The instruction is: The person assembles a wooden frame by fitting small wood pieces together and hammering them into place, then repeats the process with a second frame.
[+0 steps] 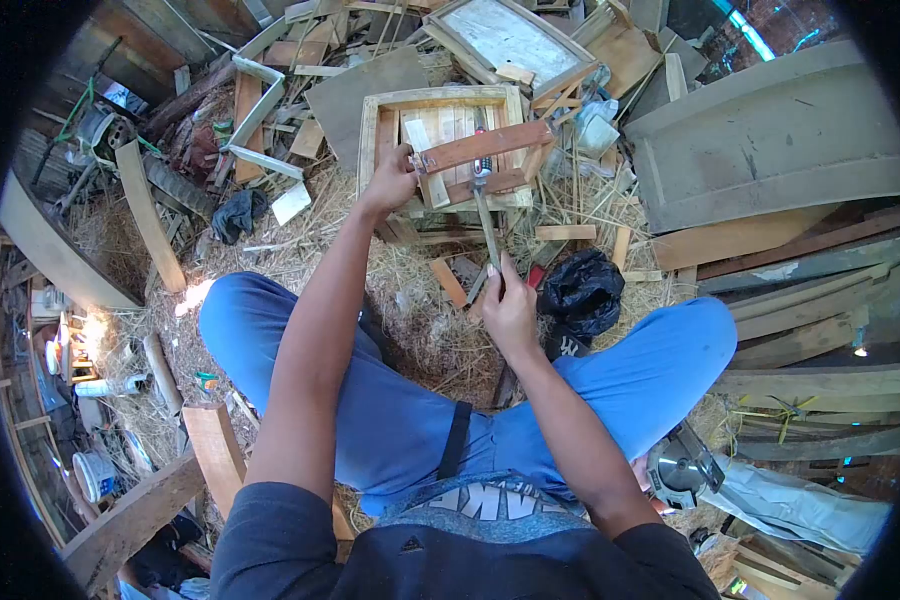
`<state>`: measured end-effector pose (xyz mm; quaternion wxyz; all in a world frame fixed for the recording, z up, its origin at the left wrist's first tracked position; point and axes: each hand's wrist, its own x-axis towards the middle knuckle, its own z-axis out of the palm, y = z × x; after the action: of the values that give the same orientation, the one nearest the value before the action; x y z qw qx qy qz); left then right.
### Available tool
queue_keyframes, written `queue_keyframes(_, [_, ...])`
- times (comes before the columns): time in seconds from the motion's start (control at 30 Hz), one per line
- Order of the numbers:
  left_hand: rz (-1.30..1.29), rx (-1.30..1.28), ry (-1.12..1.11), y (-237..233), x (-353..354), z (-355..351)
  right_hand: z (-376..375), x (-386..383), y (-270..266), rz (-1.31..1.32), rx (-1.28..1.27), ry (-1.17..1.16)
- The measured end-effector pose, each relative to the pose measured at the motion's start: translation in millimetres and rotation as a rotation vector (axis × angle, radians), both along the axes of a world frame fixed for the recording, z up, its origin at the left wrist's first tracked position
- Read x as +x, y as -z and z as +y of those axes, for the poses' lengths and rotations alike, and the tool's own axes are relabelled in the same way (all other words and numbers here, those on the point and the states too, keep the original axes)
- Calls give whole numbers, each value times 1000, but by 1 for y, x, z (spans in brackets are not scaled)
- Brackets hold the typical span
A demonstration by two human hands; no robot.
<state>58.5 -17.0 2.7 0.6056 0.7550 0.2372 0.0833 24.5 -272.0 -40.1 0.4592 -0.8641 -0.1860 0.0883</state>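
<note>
My left hand [390,182] is closed on the left end of a reddish-brown wooden board [485,146], which lies slantwise over a wooden frame box [370,150]. My right hand [510,308] is wrapped round the handle of a hammer [489,225]. The hammer's head is at the lower edge of the board, near its middle. A shorter brown wood piece [485,186] and a pale strip [425,165] lie beneath the board, on the box.
A black plastic bag [582,290] lies right of my right hand. Wood scraps and straw cover the ground. A large grey panel [760,140] and stacked boards [810,310] stand at the right. A circular saw [680,470] is at the lower right, a tyre [178,186] at the left.
</note>
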Motion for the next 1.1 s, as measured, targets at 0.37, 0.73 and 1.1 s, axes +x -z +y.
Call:
queue_keyframes(0.37, [-19, -39, -111, 38, 4, 15, 2, 1, 3, -52, 68, -4])
queue_keyframes(0.73, [-358, 112, -77, 49, -33, -3, 6, -1, -1, -28, 5, 12])
queue_keyframes(1.1, [-142, 615, 314, 23, -33, 2, 3, 1, 0, 75, 47, 27])
